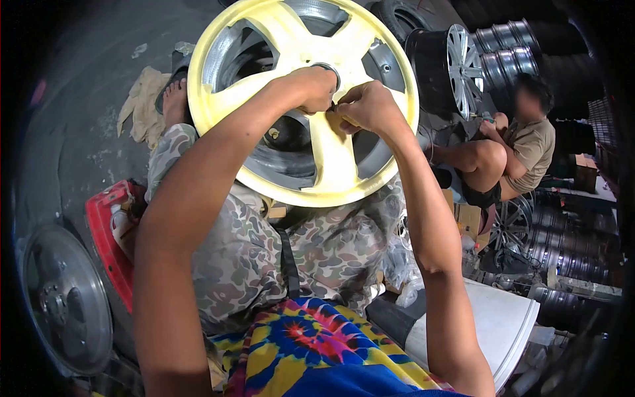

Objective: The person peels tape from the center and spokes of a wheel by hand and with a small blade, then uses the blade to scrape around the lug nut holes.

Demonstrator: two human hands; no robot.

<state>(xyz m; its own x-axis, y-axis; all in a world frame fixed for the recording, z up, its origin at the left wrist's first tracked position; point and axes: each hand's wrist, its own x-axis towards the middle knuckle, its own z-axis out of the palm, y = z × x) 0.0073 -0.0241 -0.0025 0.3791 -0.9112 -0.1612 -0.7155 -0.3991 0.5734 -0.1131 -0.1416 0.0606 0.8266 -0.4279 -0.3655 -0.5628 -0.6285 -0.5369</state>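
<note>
One yellow wheel (333, 149), with five spokes, lay in front of the wearer at the top centre, above two camouflage-clad legs (231, 258). The left forearm crossed it and hid part of one spoke. One other person (532, 142) sat at the right, beside one upright spoked wheel (464, 71); a second dark spoked wheel (512, 221) stood lower, near several stacked rims (506, 69). One grey wheel (66, 301) lay at the lower left. One white panel (486, 324) lay beyond the right forearm. One red tray (106, 241) lay left of the left arm, one white bottle (123, 225) in it. One beige cloth (144, 102) lay beside one bare foot (175, 99). The left hand (314, 87) was at the hub, its fingers curled together; whether they gripped anything could not be told. The right hand (367, 109) was just beside it over the lower spoke, fingers bent; their grip could not be told.
</note>
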